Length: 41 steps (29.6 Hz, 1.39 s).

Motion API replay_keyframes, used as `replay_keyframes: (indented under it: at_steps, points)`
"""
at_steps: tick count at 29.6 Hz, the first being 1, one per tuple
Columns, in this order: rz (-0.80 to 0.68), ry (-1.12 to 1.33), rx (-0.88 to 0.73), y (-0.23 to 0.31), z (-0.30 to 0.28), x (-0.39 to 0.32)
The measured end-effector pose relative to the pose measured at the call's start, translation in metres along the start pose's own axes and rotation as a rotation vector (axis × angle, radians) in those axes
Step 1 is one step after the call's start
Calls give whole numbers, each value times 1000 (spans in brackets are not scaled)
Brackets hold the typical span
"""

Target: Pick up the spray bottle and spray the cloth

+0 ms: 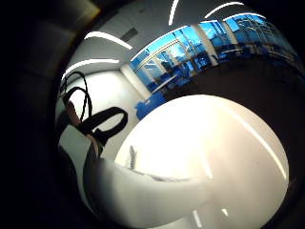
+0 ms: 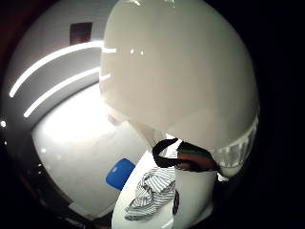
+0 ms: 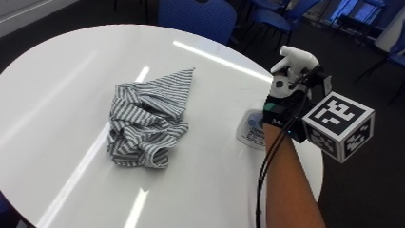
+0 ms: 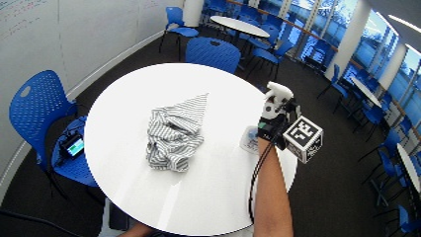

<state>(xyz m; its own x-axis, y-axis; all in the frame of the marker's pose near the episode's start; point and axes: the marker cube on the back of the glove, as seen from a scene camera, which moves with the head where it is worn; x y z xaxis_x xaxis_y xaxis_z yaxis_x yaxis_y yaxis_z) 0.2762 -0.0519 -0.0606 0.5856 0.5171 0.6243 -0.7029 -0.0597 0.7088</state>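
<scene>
- The gloved right hand (image 3: 286,102) is nearest the outside camera, at the right-hand part of the round white table (image 3: 57,85), its forearm reaching up from the near edge.
- Its fingers are curled round the neck of the white spray bottle (image 3: 256,128); the bottle's white trigger head (image 3: 296,59) stands above the hand, and the pale body with a blue label shows below the wrist.
- Whether the bottle's base touches the table or is raised off it cannot be told, and any liquid inside cannot be made out.
- In the thumb-side palm view the bottle's white body (image 2: 181,71) fills most of the picture, so it is close against the palm.
- The grey-and-white striped cloth (image 3: 149,121) lies crumpled in 1 heap on the table, well apart from the bottle, on the side away from the hand; 1 corner points to the far edge.
- Beyond the table's far edge stands a blue chair (image 3: 196,16).
</scene>
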Motion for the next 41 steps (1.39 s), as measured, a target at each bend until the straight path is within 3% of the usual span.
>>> replay_keyframes:
  at_steps: [13, 18, 28, 41]
  points:
    - [-75, 71, -82, 5, 19, 23]
    - [-287, 176, -141, 9, 11, 5]
    - [-859, 391, -204, 26, 12, -58]
    - [-1288, 519, -249, 60, 28, -100]
